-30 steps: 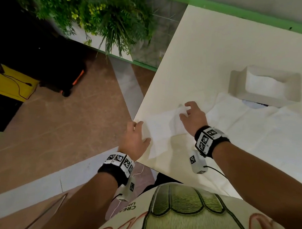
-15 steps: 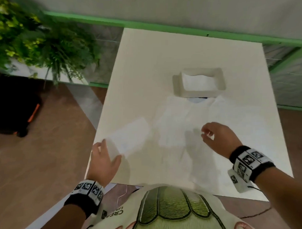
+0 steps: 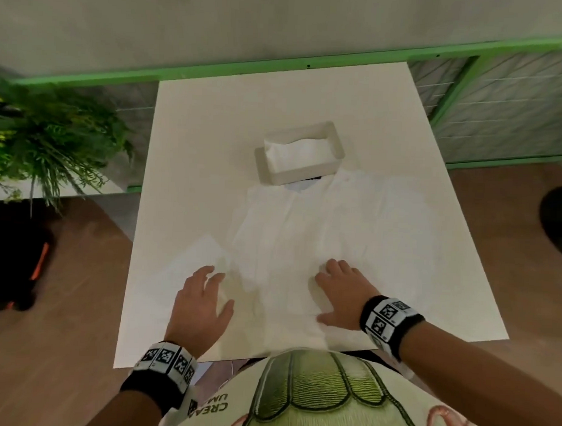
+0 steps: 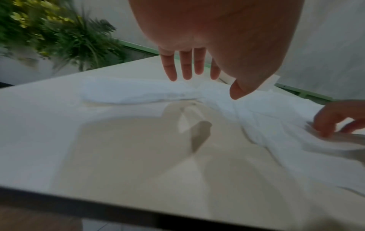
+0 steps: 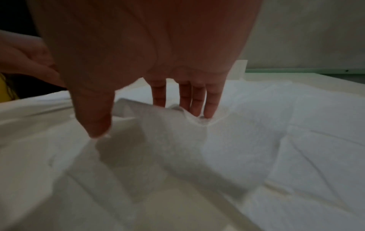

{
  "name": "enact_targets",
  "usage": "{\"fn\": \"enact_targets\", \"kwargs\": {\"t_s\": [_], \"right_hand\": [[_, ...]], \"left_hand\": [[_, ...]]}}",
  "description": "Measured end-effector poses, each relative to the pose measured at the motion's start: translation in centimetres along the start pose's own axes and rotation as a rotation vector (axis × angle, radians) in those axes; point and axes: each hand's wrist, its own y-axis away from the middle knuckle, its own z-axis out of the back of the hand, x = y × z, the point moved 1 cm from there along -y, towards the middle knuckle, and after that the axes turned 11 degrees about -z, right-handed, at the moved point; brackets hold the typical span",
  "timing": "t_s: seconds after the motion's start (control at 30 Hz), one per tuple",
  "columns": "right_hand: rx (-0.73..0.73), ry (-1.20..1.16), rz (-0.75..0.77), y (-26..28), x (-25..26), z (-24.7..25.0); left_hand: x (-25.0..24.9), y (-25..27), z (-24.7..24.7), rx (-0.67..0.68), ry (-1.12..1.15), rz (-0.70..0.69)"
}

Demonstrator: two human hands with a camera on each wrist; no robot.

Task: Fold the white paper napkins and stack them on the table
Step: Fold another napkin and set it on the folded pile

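White paper napkins [image 3: 352, 234] lie spread and overlapping across the near middle of the table [image 3: 212, 121], running from just in front of the napkin holder [image 3: 299, 156] down to the near edge. One folded napkin [image 3: 197, 257] sits apart at the near left, lying flat.

Right hand [image 3: 340, 294]: fingers extended, tips pressing down into a loose sheet; the right wrist view shows the paper dimpling under the fingertips [image 5: 209, 112] and a raised flap just beside them. No pinch visible — the hand is flat and holds nothing.

Left hand [image 3: 200, 302]: spread wide, hovering above bare table between the folded napkin and the loose sheets; the left wrist view shows a shadow under it and a gap, so no contact.

Handling judgement:
- Very light, thin, soft. Creases already run across the sheets, so the paper takes a fold readily and also wrinkles readily.
- Likely to slide on the smooth tabletop and to drag neighbouring sheets along, since they overlap.
- Tears easily if pulled against a pinned point.

Where to take hold, as a judgement: a free corner or edge of the top sheet — the raised flap by the right fingertips looks the easiest entry — with the other hand flat on the sheet to anchor it. Which sheet lies on top cannot be told from these views.
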Motion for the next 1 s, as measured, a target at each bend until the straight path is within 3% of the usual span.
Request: {"fn": "enact_targets", "kwargs": {"t_s": [0.23,0.33,0.53,0.8,0.87,1.0], "right_hand": [[-0.002,-0.299,0.049,-0.1,-2.5,0.1],[0.031,-0.325,0.050,0.3,-2.9,0.2],[0.104,-0.375,0.060,1.2,-4.1,0.9],[-0.144,-0.560,-0.009,2.0,-6.5,4.5],[-0.197,-0.594,-0.031,2.2,-7.1,5.4],[-0.329,-0.650,0.001,2.4,-6.8,7.2]], "left_hand": [[-8.5,-6.1,-2.4,0.038,-0.081,-0.387],[-11.0,-8.5,-3.8,0.068,-0.125,-0.467],[-13.0,-10.3,-5.7,0.163,-0.229,-0.434],[-12.8,-11.5,-4.4,0.028,-0.196,-0.456],[-12.7,-11.8,-3.5,-0.006,-0.097,-0.422],[-12.7,-11.6,1.2,-0.117,0.385,-0.265]]}}
